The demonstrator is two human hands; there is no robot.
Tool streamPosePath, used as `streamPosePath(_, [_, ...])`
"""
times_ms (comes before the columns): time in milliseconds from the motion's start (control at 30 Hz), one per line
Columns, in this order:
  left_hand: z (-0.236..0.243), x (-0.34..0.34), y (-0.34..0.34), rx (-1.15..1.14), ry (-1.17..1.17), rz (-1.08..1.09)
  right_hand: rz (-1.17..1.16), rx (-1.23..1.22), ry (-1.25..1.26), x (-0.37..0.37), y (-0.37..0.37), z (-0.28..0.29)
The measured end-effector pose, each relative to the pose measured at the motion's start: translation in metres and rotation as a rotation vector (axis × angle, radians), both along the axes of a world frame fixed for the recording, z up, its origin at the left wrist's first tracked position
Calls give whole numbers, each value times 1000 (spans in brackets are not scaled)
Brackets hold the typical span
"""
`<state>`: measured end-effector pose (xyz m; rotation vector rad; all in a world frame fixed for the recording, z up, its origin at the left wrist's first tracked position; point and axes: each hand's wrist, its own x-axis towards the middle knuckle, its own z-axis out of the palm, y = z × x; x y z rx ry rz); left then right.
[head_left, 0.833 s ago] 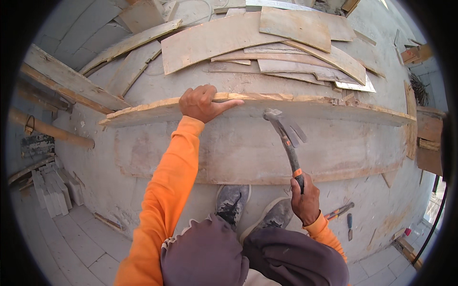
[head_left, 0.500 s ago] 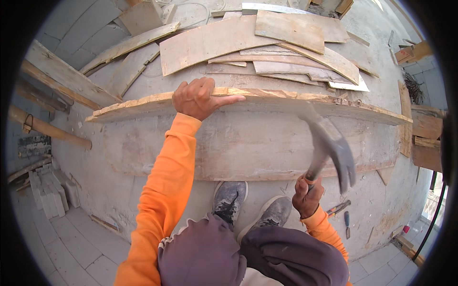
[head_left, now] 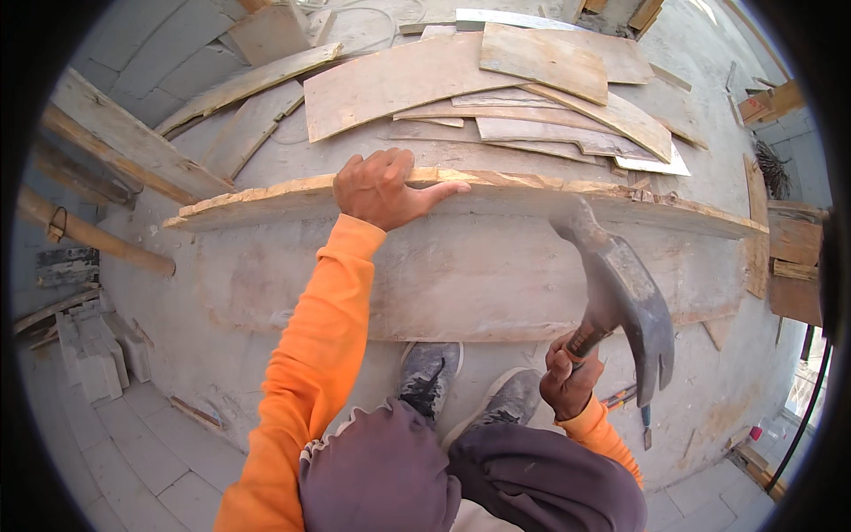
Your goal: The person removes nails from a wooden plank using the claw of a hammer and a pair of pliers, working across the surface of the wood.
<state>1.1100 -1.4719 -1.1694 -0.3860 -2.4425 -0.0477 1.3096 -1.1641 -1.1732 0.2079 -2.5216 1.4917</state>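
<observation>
I have the right hand (head_left: pixel 570 383) clenched round the hammer (head_left: pixel 625 279). Beyond that grip, the hammer's head, small and low by the board (head_left: pixel 523 184) under a second ago, now looms large, so I judge it lifted clear between blows. Just right of the grip lies a blue-handled tool (head_left: pixel 647 428). Farther, ahead and left, my left hand (head_left: pixel 381 188) clasps the upright board's top edge, steadying it; past that, planks (head_left: pixel 399 84) lie piled.

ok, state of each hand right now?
Left hand: closed over the upright board at its top edge, thumb extended.
Right hand: closed, holding the claw hammer.
</observation>
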Motion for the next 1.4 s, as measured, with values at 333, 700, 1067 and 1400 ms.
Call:
streamPosePath(333, [-6, 2, -7, -17, -60, -2, 154, 222, -447, -19, -11, -25])
streamPosePath(700, [-13, -14, -17, -130, -48, -119, 161, 14, -309, 9, -23, -45])
streamPosePath(1067, [-15, -8, -9, -79, -206, -63, 298, 209, -467, -28, -58, -50])
streamPosePath(1400, [-16, -18, 1, -62, -201, -89, 300, 383, -583, -28, -40, -68])
